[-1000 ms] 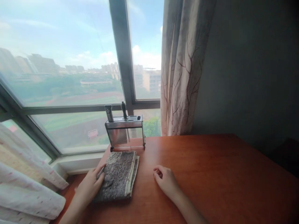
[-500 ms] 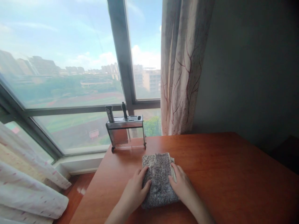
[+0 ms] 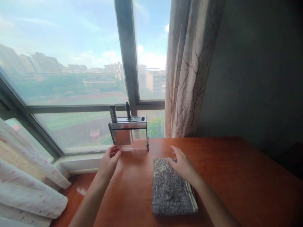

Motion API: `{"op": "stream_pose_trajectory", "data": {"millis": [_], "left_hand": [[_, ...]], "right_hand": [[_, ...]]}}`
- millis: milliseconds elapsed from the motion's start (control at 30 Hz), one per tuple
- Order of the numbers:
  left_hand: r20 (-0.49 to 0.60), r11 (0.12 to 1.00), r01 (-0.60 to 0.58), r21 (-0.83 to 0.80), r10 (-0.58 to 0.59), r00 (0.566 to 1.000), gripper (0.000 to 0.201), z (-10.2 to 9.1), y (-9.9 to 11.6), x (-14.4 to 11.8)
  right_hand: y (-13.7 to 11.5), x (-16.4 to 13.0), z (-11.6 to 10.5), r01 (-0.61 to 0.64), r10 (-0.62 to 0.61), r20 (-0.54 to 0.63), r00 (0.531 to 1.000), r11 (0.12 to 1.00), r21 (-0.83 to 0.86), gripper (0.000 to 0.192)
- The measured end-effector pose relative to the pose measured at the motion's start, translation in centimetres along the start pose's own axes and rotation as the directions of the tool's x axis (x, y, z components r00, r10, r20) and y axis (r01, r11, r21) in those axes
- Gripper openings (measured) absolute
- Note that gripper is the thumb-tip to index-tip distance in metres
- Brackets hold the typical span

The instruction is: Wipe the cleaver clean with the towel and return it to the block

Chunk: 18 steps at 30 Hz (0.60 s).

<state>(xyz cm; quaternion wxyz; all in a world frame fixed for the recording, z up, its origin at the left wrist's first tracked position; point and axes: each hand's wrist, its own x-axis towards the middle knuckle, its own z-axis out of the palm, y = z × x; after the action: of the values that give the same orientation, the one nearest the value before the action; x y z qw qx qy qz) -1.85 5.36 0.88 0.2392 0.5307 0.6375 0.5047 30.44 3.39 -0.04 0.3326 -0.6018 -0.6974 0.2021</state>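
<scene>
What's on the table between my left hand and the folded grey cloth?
Nothing: in the head view only bare wooden table separates the left hand from the folded grey cloth. The knife rack stands farther back.

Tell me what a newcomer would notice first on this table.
The folded grey towel lies on the red-brown wooden table, near its front edge, with the right hand resting flat on its far end. Behind it, at the table's window edge, stands a clear knife rack with two dark handles sticking up, and the left hand hovers open at its lower left corner.
</scene>
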Motion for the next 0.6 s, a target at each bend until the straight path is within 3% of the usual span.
{"op": "stream_pose_trajectory", "data": {"millis": [67, 133, 333, 500, 600], "left_hand": [[-0.123, 0.994, 0.036, -0.107, -0.049, 0.991, 0.066, -1.8, -0.2, 2.7], [-0.144, 0.989, 0.046, -0.141, -0.067, 0.987, 0.076, -2.6, -0.4, 4.7], [0.067, 0.999, 0.034, -0.02, -0.032, 0.997, 0.095, -1.0, -1.7, 7.1], [0.158, 0.99, -0.034, -0.134, 0.055, 0.986, 0.087, 0.0, -1.7, 6.6], [0.17, 0.992, -0.057, -0.113, 0.076, 0.983, 0.086, 0.0, -1.3, 6.2]], "right_hand": [[-2.2, 3.0, 1.4, 0.044, -0.048, 0.033, 0.998, 0.992, 0.119, 0.061], [-4.4, 5.7, 3.0, 0.069, -0.074, 0.022, 0.997, 0.981, 0.184, 0.064], [-8.9, 9.8, 6.7, 0.09, -0.089, -0.015, 0.996, 0.971, 0.22, 0.074], [-9.9, 9.9, 7.9, 0.06, -0.057, -0.021, 0.998, 0.972, 0.226, 0.068], [-10.0, 9.9, 8.1, 0.057, -0.053, -0.024, 0.998, 0.97, 0.236, 0.064]]}}
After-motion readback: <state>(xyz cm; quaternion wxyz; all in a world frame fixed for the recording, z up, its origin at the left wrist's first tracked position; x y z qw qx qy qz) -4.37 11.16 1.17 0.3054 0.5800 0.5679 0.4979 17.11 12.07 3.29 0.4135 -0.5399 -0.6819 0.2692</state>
